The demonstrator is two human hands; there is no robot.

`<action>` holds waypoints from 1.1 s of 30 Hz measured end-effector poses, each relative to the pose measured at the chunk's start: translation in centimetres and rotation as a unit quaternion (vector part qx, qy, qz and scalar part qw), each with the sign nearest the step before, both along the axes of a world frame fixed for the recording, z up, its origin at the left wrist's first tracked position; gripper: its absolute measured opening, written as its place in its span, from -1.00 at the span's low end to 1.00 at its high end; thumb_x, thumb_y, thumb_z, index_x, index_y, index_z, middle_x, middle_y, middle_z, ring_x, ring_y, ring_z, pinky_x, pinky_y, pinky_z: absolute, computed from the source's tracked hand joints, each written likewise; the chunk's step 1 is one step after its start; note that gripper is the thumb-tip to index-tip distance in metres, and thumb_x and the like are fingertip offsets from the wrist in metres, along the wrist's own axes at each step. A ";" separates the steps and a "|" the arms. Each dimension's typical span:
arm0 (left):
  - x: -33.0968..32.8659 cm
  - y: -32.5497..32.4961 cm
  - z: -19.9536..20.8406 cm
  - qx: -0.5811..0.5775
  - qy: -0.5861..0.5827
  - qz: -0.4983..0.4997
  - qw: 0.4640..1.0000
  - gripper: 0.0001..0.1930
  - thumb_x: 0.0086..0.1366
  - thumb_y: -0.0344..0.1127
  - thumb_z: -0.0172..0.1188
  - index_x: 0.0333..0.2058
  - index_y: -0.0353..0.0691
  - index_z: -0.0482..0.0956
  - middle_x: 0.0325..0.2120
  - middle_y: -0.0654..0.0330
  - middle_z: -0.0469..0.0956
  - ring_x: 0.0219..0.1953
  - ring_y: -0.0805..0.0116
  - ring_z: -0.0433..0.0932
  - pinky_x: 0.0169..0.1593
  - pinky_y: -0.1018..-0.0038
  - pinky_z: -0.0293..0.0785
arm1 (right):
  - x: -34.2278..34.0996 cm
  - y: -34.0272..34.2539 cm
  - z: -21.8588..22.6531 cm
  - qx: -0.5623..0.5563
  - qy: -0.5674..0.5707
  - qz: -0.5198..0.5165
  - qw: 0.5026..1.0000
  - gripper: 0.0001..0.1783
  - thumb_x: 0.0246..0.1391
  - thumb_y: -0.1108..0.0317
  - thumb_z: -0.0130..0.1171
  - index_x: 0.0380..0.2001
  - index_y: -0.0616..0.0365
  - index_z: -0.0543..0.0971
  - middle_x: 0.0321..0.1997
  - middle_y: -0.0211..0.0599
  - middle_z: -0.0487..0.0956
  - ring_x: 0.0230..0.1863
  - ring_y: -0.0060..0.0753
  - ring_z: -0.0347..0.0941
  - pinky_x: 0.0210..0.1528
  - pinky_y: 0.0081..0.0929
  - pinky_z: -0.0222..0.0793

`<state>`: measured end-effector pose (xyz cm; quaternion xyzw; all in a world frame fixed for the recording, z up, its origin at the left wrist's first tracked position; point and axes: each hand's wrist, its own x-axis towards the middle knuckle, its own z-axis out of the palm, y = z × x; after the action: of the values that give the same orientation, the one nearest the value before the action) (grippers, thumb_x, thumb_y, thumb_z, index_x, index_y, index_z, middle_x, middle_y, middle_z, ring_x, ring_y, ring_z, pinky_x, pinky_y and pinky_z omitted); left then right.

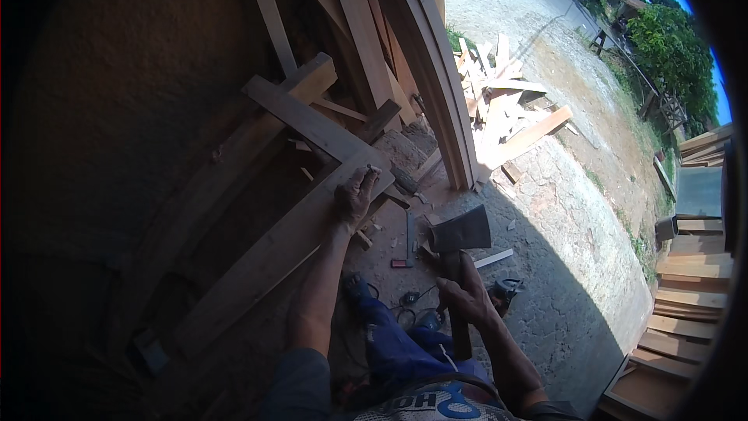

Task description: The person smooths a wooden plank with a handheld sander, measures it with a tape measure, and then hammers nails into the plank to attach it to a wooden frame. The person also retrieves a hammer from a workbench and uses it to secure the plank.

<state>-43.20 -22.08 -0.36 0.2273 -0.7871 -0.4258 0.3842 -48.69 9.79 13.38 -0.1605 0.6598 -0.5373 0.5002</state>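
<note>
My right hand (471, 296) is wrapped round the wooden handle (460, 337) of an axe. Its broad dark head (461, 228) is raised in front of me, flat side facing up. My left hand (354, 196) rests on the wide corner of a wooden frame (274, 238), fingers pinched together. A small pale peg-like piece (374, 169) shows at its fingertips, above the corner joint; its lower end is hard to make out. Another board (300, 118) of the frame runs away to the far left from that corner.
A try square (409, 238) lies on the dusty floor, with a power tool (506, 293) right of my feet. Curved timber (436, 70) and planks lean ahead. Offcuts (506, 105) are heaped in sunlight beyond, and stacked boards (689, 288) stand far right.
</note>
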 end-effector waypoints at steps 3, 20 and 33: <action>-0.1 -0.1 -0.3 -0.038 0.002 0.007 0.999 -0.83 0.50 -0.24 0.18 -0.13 -0.17 0.68 -0.33 0.08 0.72 -0.27 0.16 0.75 -0.27 0.32 0.61 | -1.0 -1.7 1.0 -0.005 0.019 0.032 0.999 -0.24 0.26 0.22 0.23 0.40 0.15 0.13 -0.28 -0.23 0.47 -0.44 -0.43 0.53 -0.48 -0.37 0.51; 0.1 0.0 0.2 -0.106 -0.076 -0.003 0.991 -0.85 0.51 -0.24 0.12 -0.15 -0.14 0.62 -0.32 0.01 0.68 -0.24 -0.02 0.71 -0.25 0.19 0.60 | -4.5 -10.6 1.8 -0.052 0.476 0.117 0.870 -0.58 0.24 0.37 0.20 0.09 0.19 0.32 -0.04 0.22 0.51 -0.03 0.40 0.50 -0.08 0.11 0.46; 0.4 -0.1 -0.2 -0.108 -0.076 0.002 0.991 -0.85 0.51 -0.27 0.12 -0.15 -0.15 0.62 -0.34 -0.02 0.67 -0.26 -0.06 0.68 -0.27 0.16 0.58 | -4.7 -11.8 2.2 -0.078 0.500 0.117 0.855 -0.59 0.25 0.35 0.20 0.08 0.18 0.33 -0.09 0.14 0.52 -0.05 0.34 0.52 -0.09 0.10 0.49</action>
<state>-42.76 -22.14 -0.53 0.2176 -0.8552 -0.3189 0.3459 -53.43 -2.05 15.58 -0.5218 0.7532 -0.3721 0.1483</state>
